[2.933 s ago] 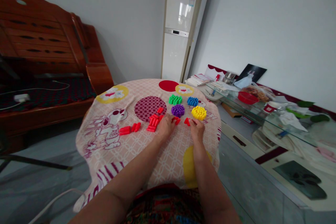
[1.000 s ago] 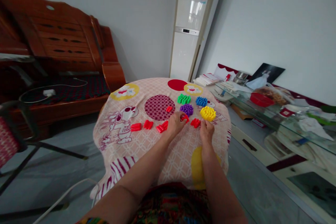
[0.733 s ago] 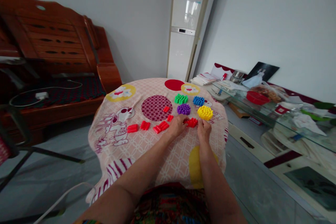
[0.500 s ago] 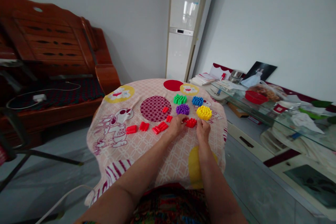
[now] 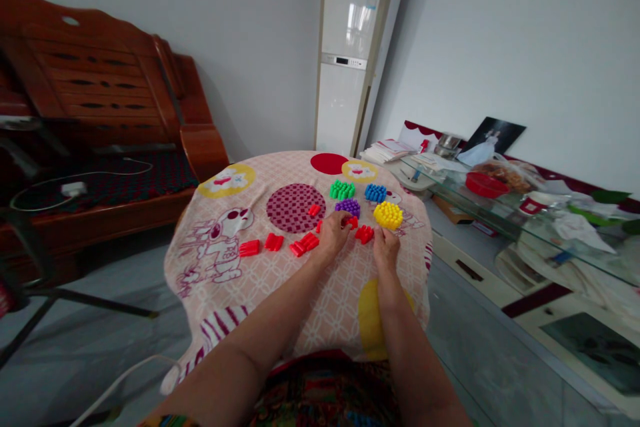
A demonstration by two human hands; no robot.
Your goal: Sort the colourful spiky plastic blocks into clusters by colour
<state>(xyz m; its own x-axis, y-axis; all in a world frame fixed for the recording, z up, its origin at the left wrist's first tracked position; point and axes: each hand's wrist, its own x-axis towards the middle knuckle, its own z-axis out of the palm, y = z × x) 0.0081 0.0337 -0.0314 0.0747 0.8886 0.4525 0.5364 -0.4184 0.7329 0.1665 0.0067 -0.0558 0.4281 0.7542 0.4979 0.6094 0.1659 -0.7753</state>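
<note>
My left hand (image 5: 333, 235) is closed in a pinch on a red plastic piece (image 5: 352, 222) just in front of the purple cluster (image 5: 347, 207). My right hand (image 5: 387, 248) rests on the cloth with its fingers drawn together, below the yellow cluster (image 5: 389, 215); what they hold, if anything, is hidden. Between the hands lies a small group of red pieces (image 5: 365, 234). More red pieces lie to the left: a set (image 5: 249, 248), another (image 5: 274, 241), a longer group (image 5: 304, 244) and a small one (image 5: 315, 210). One is partly covered by my left hand.
A green cluster (image 5: 342, 189) and a blue cluster (image 5: 375, 193) stand farther back on the patterned tablecloth (image 5: 280, 293). A glass-topped cabinet (image 5: 505, 213) with a red bowl (image 5: 486, 185) runs along the right. A wooden bench (image 5: 110, 93) stands at the left.
My left hand has shifted slightly left and away from the red group, with a red piece now showing at its fingertips. My right hand has hardly moved.
</note>
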